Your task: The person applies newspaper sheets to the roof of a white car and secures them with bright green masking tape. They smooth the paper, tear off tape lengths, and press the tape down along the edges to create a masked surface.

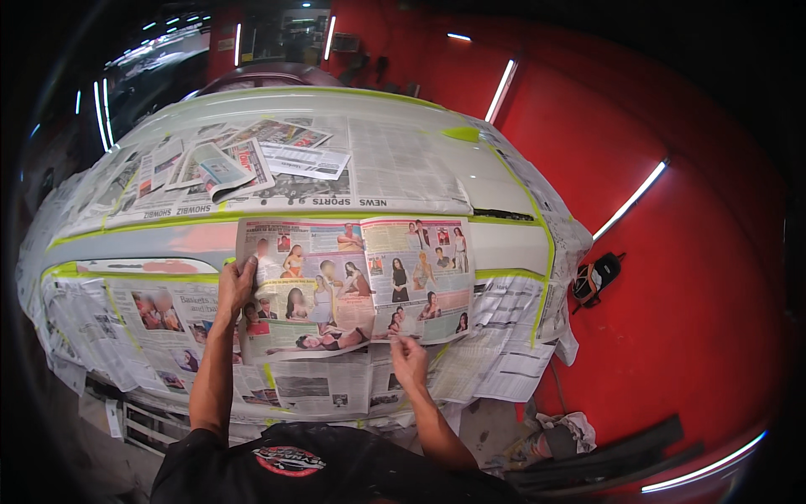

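Note:
An opened newspaper sheet [420, 290], printed in colour, hangs spread in front of the car body [201, 239]. My left hand [238, 284] grips its left edge, thumb on the front. At the lower edge, right of the fold, my right hand [409, 363] pinches the paper. Behind the sheet, the white car is largely covered with newspaper masking [159, 336], edged by yellow-green masking tape [134, 220]. A bare white and pinkish strip of panel shows left of the sheet. Whatever lies directly behind the sheet is hidden.
Loose folded newspapers [222, 168] lie on the papered upper surface. A red wall [655, 319] with light tubes stands at the right, a black bag [598, 279] against it. Crumpled cloth or paper [571, 433] and dark strips [621, 462] are at the lower right.

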{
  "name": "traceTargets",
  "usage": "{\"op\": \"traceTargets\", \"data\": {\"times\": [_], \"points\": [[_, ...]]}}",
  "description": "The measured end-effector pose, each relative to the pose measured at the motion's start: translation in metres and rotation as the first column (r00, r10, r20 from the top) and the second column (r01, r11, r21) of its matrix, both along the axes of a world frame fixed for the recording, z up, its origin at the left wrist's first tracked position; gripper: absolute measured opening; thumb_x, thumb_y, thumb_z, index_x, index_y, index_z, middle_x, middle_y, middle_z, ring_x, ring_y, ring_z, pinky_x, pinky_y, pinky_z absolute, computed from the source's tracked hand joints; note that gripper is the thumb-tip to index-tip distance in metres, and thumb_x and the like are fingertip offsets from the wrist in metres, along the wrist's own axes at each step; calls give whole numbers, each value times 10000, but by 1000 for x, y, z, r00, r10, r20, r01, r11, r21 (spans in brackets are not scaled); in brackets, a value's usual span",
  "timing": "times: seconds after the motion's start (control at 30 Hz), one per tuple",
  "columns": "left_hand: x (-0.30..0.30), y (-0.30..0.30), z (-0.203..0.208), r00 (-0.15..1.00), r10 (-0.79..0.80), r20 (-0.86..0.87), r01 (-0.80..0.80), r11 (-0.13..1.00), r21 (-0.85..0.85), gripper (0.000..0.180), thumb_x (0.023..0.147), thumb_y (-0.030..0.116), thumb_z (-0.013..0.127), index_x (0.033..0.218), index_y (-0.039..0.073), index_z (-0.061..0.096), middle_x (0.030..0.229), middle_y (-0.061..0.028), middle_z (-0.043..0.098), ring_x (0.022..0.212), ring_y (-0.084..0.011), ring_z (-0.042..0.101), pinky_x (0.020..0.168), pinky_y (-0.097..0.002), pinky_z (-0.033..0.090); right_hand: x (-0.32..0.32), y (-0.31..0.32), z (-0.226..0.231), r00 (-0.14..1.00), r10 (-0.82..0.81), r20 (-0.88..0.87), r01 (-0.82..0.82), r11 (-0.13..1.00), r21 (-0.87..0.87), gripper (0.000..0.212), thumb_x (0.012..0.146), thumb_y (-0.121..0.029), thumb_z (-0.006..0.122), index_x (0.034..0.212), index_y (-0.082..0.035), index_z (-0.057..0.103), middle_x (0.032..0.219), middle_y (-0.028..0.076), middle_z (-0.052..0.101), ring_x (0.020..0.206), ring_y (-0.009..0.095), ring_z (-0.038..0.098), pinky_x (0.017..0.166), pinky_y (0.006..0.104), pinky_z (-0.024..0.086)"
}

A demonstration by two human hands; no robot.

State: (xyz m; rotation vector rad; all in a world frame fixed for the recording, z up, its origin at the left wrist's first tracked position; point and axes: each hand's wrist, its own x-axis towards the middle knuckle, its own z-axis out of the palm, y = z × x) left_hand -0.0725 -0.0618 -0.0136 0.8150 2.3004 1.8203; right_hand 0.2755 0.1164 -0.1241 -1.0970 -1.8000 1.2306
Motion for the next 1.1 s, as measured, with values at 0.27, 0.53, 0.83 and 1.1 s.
{"op": "traceTargets", "data": {"times": [0.27, 0.53, 0.83, 1.1], "points": [[-30, -1, -29, 978, 109, -178, -146, 966, -212, 440, 943, 359, 629, 896, -75, 686, 671, -147, 657, 596, -195, 597, 587, -374, 468, -81, 58, 133, 999, -35, 2, 23, 705, 708, 329, 885, -199, 641, 1147, -2, 661, 1194, 192, 636, 1136, 388, 564, 969, 467, 442], [-14, -40, -10, 925, 250, -287, -334, 895, -295, 471, 869, 435, 681, 859, -35, 706, 708, -231, 646, 642, -344, 645, 626, -421, 479, -172, 86, 84, 896, -108, 431, -388, 285, 877, 564, 915, -321, 598, 1419, -83, 511, 1501, 186, 426, 1412, 416, 335, 1168, 591, 190], [-22, -72, -42, 700, 605, -379, -697, 696, -175, 399, 851, 392, 729, 1071, 62, 681, 848, -191, 673, 765, -399, 648, 698, -467, 501, -187, 43, 79, 881, -26, 472, -446, 286, 848, 628, 955, -415, 553, 1494, -118, 426, 1571, 141, 336, 1452, 407, 262, 1166, 607, 181], [45, 41, 11, 644, 259, -720, -177, 966, 188, 332, 810, 44, 706, 1137, 89, 672, 1165, -178, 637, 877, -334, 663, 752, -398, 537, -190, 41, 90, 865, -61, 497, -467, 261, 845, 648, 877, -404, 658, 1439, -130, 484, 1550, 124, 355, 1420, 397, 300, 1140, 593, 235]]}}
